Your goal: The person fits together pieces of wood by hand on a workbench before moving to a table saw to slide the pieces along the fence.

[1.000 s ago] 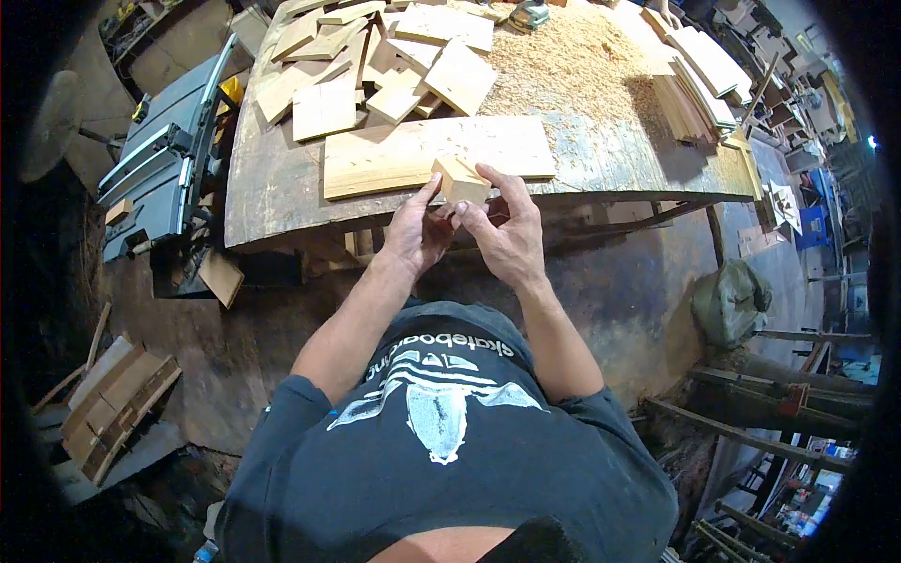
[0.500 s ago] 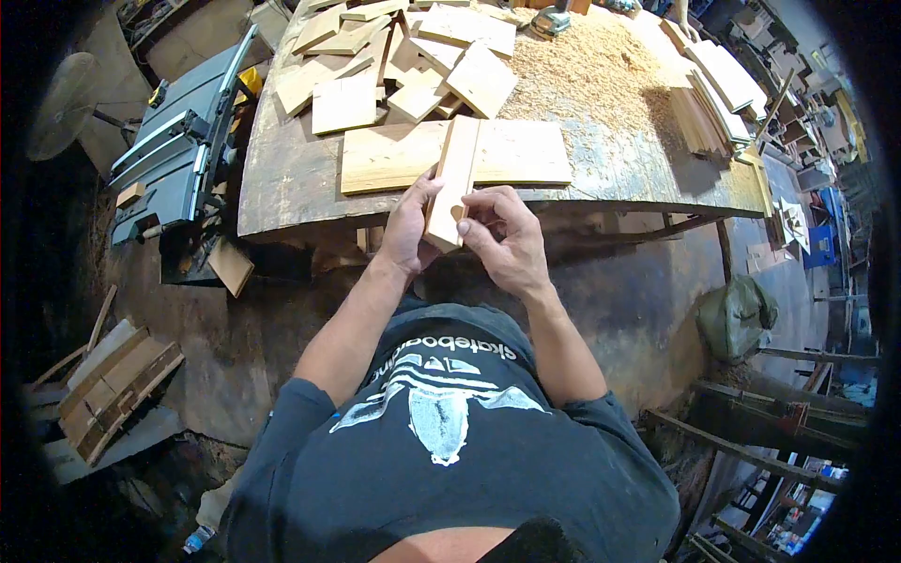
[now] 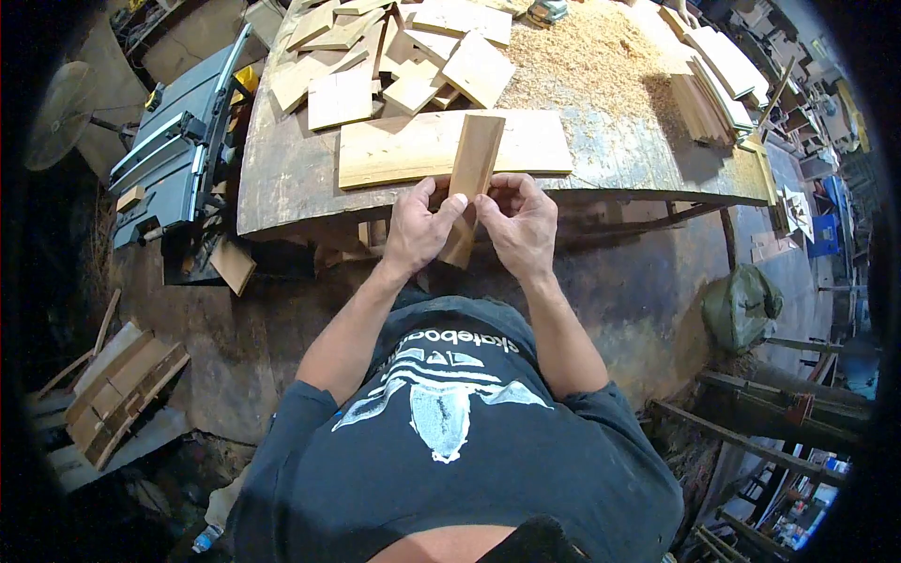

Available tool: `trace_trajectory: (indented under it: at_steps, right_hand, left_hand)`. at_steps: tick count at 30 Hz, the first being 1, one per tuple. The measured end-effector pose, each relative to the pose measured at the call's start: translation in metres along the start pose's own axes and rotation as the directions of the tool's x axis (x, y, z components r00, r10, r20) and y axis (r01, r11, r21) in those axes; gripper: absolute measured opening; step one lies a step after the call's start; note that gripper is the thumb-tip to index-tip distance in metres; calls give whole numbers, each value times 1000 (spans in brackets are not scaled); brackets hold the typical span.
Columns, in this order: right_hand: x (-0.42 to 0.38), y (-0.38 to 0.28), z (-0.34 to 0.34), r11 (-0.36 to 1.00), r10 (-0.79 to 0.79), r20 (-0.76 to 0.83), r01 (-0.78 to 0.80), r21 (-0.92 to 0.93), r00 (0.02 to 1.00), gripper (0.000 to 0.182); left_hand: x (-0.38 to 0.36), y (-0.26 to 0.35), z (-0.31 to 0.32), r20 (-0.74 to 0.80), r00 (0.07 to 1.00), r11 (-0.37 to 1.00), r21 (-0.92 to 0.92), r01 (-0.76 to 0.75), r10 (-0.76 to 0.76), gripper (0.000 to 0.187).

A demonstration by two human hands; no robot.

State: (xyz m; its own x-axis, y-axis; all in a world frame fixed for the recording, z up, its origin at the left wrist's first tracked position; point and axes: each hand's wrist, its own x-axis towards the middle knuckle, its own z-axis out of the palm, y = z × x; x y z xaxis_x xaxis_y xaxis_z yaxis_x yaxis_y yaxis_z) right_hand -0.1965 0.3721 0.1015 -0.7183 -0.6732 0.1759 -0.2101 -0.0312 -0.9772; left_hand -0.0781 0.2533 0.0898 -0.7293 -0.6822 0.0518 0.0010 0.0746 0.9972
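A narrow wooden strip (image 3: 477, 155) is held up in front of me, just off the table's near edge. My left hand (image 3: 420, 225) grips it from the left, thumb lying on its face. From the right, my right hand (image 3: 521, 225) pinches it by the edge with thumb and fingers. The strip leans slightly, its upper end overlapping a wide pine board (image 3: 394, 150) that lies flat along the table's front. The fingers behind the strip are partly hidden.
Cut wood blocks (image 3: 340, 98) lie heaped on the worktable (image 3: 282, 197). Wood shavings (image 3: 601, 56) cover its far right, near a stack of boards (image 3: 718, 70) and a power tool (image 3: 546, 13). A table saw (image 3: 183, 141) stands left; a green bag (image 3: 741, 305) sits right.
The strip has been turned in my hands and now shows a darker face. My left hand has shifted its thumb onto the front; my right hand has moved slightly right.
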Motion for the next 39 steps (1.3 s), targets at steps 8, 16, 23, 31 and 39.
trace_trajectory:
  at_steps: [8,16,23,31,39]
  right_hand:
    - [14,16,-29,995,81,140,-88,47,987,30]
    - [6,22,-38,851,187,424,-362,380,886,55]
    - [0,41,-37,782,306,458,-495,380,835,58]
    - [-8,48,-9,757,318,380,-474,449,868,44]
    - [-24,68,36,756,321,372,-472,453,871,36]
  left_hand:
    - [17,4,-15,153,949,959,121,258,-275,36]
    - [26,8,-15,191,920,939,52,340,-343,35]
    - [29,9,-11,193,848,862,-18,506,-494,32]
    - [63,4,-35,300,820,836,431,340,-488,26]
    - [99,26,-53,532,670,757,649,68,-517,45]
